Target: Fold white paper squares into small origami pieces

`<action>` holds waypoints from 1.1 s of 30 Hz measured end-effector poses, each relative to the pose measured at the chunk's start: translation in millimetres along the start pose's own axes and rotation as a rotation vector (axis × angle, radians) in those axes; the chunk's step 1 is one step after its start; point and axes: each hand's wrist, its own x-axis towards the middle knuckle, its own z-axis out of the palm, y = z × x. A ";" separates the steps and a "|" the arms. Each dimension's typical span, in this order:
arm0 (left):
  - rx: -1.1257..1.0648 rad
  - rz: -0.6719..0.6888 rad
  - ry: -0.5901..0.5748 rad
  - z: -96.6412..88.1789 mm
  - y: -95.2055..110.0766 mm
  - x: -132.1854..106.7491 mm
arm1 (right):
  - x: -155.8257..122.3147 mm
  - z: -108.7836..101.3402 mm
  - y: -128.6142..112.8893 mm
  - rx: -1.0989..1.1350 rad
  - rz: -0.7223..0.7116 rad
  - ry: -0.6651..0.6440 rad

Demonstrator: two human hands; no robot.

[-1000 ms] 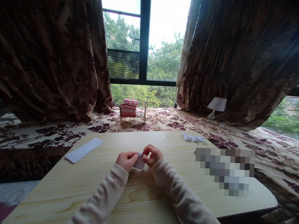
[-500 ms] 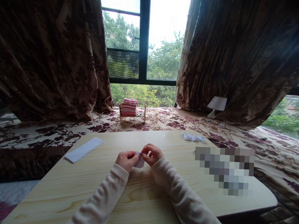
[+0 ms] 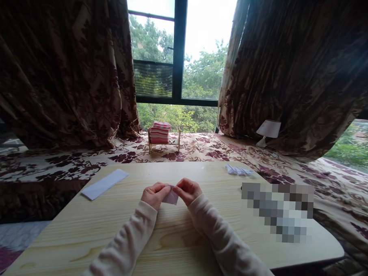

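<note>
Pale paper (image 3: 171, 197), a small folded piece, is held up between both hands over the middle of the wooden table (image 3: 106, 236). The left hand (image 3: 153, 195) pinches its top left part between thumb and curled fingers; the right hand (image 3: 187, 191) grasps its top right corner between thumb and forefinger, the other fingers bent. The paper's lower part hangs below the thumbs. Beige sleeves (image 3: 126, 241) cover both forearms. Near the table's far left edge lies a long white strip (image 3: 105, 185), set slantwise; at the far right corner sit small folded pieces (image 3: 239, 170) in a row. A pixelated patch hides whatever lies on the right side. Beyond the table, on flowered cloth (image 3: 202, 147), stand a small rack (image 3: 179, 142) bearing striped towels (image 3: 160, 133) and, farther right, a white lamp (image 3: 269, 128), before dark curtains (image 3: 284, 69) and a window (image 3: 179, 52).
</note>
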 end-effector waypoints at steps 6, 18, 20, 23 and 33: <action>-0.087 -0.141 0.074 0.6 -1.4 -1.8 | 3.1 1.5 -2.9 -0.015 0.072 0.064; -0.220 -0.298 0.108 4.1 5.5 -5.9 | 2.9 -1.9 1.0 -0.115 0.052 0.040; -0.216 -0.299 0.098 4.9 6.7 -7.6 | 2.9 -1.6 0.0 -0.127 0.041 0.036; -0.207 -0.299 0.071 6.7 7.3 -10.2 | 2.6 -1.1 -0.6 -0.143 0.011 0.048; -0.119 -0.207 0.085 4.6 2.3 -2.0 | -2.0 1.3 -4.1 -0.182 -0.098 0.006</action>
